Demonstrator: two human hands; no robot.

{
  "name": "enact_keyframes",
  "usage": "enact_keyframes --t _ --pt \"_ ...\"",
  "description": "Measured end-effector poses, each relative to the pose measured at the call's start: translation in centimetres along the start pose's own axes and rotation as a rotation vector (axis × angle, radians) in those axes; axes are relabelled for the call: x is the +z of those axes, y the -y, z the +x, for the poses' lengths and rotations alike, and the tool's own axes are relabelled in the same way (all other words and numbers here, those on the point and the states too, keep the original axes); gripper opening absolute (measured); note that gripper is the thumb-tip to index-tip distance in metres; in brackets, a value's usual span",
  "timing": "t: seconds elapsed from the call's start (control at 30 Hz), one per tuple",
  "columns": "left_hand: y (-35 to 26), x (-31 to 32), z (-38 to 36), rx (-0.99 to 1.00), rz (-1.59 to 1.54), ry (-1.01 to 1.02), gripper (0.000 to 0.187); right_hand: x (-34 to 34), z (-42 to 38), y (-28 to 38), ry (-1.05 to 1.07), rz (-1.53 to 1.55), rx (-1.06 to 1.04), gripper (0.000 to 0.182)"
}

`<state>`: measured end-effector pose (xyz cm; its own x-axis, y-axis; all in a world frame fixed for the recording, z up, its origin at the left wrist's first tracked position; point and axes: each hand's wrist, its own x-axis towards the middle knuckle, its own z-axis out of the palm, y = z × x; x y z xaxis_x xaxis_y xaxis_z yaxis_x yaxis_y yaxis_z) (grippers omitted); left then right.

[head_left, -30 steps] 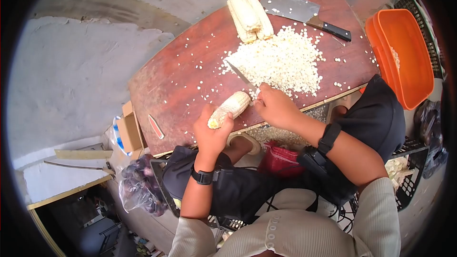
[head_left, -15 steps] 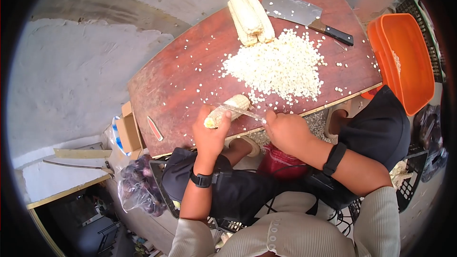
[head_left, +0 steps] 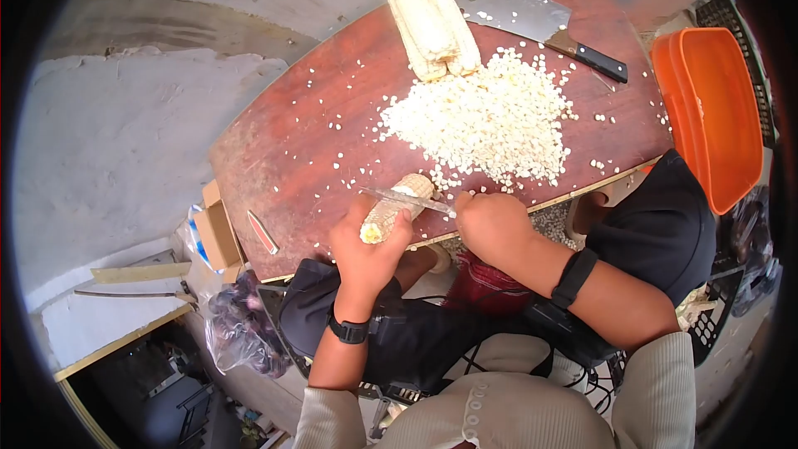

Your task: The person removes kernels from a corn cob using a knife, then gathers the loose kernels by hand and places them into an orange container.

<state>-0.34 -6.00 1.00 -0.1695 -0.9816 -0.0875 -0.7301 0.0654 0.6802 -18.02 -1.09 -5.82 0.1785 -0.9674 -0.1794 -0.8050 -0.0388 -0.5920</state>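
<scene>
A worn reddish-brown wooden board (head_left: 307,150) serves as the work surface, set over rough grey concrete ground and filling the upper middle of the frame. Just below its centre the left hand (head_left: 366,241) is wrapped firmly around the lower end of a corn cob (head_left: 396,207), which lies tilted with its upper end toward the top right, resting near the board's lower edge. The right hand (head_left: 492,226) is closed around the handle of a thin knife (head_left: 406,197), whose blade lies across the upper part of the cob, pointing toward the left of the frame. A large heap of loose white kernels (head_left: 482,120) sits in the upper centre-right of the board, with stray kernels scattered around it, so a good share of the stripping looks done. At the top of the frame, touching the far side of the heap, a stack of pale cobs (head_left: 431,25) lies side by side; whether these are stripped or waiting I cannot tell. The cob in hand seems to carry kernels along much of its length, so it appears to be partway through. A cleaver (head_left: 532,21) with a black handle rests at the upper right, and an orange tub (head_left: 715,108) stands off the board's right edge.
</scene>
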Motion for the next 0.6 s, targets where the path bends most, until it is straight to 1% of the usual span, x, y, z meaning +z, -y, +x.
enact_keyframes --t 0.03,0.07,0.17,0.23,0.27,0.37,0.5,0.6 --pt "0.0 0.1 0.1 0.002 0.001 -0.003 0.026 -0.5 0.3 0.2 0.054 0.006 0.022 0.009" --pt "0.1 0.1 0.1 0.002 0.001 -0.006 0.026 -0.4 0.5 0.3 0.052 0.011 0.019 0.009" --pt "-0.6 0.4 -0.1 0.087 0.041 0.053 0.029 0.1 1.4 0.3 0.025 0.043 -0.001 0.01" --pt "-1.4 1.4 -1.0 0.203 0.279 0.067 0.032 0.4 2.3 0.3 -0.017 0.087 -0.026 0.011" --pt "-1.2 1.4 -0.8 0.192 0.229 0.041 0.033 0.8 2.5 0.1 -0.016 0.125 -0.027 0.012" --pt "-0.6 0.7 -0.6 0.163 0.148 0.017 0.026 0.6 3.1 0.9 0.032 0.14 0.061 0.009" --pt "0.7 0.4 -1.1 0.187 0.011 -0.002 0.026 0.2 3.8 0.0 0.183 0.475 0.078 0.018" --pt "1.9 0.3 -1.6 0.105 -0.102 -0.024 0.022 -0.5 3.2 0.1 0.189 0.65 0.181 0.023"
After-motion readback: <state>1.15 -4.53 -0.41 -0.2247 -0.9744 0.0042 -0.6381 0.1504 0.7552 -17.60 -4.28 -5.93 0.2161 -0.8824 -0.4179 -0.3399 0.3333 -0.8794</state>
